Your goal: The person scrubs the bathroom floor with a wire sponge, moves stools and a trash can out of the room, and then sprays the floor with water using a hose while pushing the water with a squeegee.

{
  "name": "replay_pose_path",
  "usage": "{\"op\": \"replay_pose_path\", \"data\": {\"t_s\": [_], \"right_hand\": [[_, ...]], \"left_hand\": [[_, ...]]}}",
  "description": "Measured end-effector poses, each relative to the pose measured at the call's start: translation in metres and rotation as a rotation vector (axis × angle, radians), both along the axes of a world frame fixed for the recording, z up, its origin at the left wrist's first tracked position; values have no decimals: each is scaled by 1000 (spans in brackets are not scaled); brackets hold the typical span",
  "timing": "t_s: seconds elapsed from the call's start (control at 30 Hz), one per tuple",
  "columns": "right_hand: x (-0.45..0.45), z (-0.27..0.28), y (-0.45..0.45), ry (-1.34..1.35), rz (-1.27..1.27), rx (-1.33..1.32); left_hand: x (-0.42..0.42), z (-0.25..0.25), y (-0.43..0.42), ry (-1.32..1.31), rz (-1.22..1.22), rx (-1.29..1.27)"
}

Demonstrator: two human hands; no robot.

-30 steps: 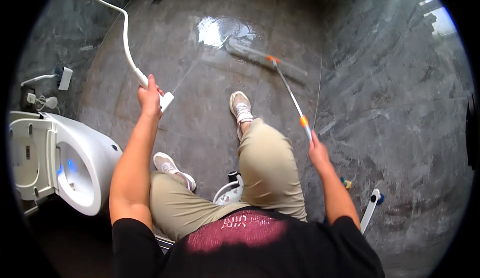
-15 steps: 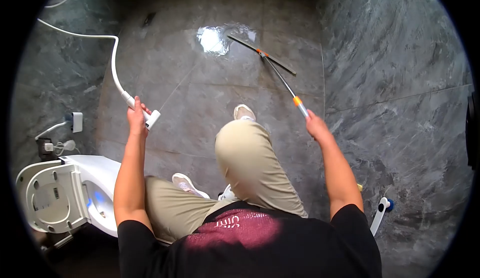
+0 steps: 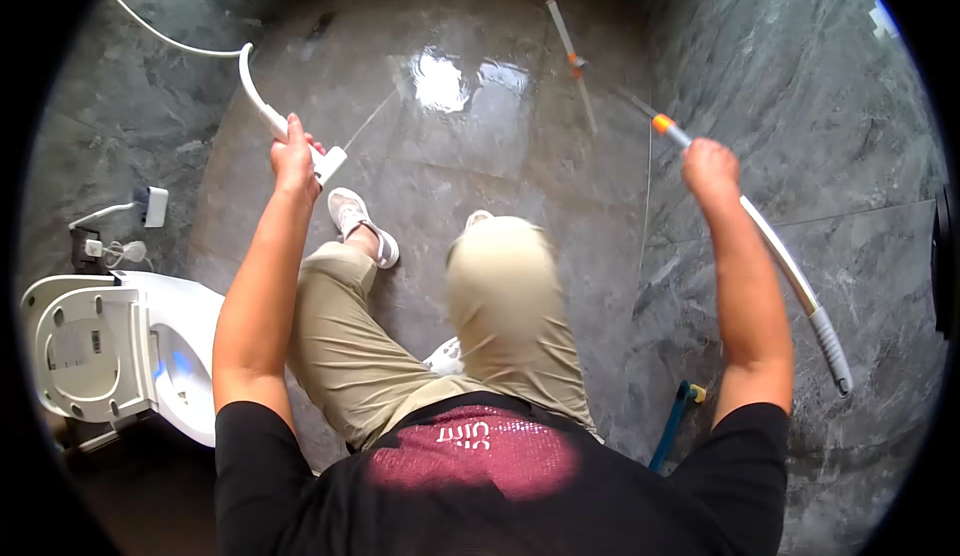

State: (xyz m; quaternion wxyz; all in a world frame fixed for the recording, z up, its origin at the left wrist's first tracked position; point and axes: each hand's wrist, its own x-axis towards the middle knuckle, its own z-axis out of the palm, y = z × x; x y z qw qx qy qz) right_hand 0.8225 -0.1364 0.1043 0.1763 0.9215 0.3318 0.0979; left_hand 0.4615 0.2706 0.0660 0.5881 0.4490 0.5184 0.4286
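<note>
My left hand (image 3: 293, 159) is closed around a white handheld sprayer (image 3: 329, 165) fed by a white hose (image 3: 248, 71). A thin jet of water (image 3: 372, 122) runs from it toward the floor, where a wet patch (image 3: 440, 81) reflects bright light. My right hand (image 3: 711, 168) grips the pole of a floor squeegee (image 3: 790, 261), whose grey grip end slants back past my forearm. The squeegee's long blade (image 3: 562, 31) with an orange joint lies far ahead, right of the wet patch. Part of the pole near the joint is blurred.
A white toilet (image 3: 185, 301) with raised lid and seat stands at left. Above it, a plug and cable (image 3: 122, 251) hang on the wall. A teal-handled tool (image 3: 672, 426) is at lower right, beside the grey marbled wall (image 3: 800, 86). My shoes (image 3: 362, 224) are on the tiles.
My right hand has moved up and right, and the squeegee blade has swung to a steeper angle farther off. My left hand and sprayer have moved forward; one foot has stepped forward.
</note>
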Motion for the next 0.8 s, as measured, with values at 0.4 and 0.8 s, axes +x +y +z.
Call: {"op": "replay_pose_path", "data": {"t_s": [0.4,0.8], "right_hand": [[107,-48,147,145,-511,-355],[93,-18,271,230,-474,-514]], "left_hand": [[44,-41,87,-60,-23,5],[109,-41,185,-31,-112,41]]}}
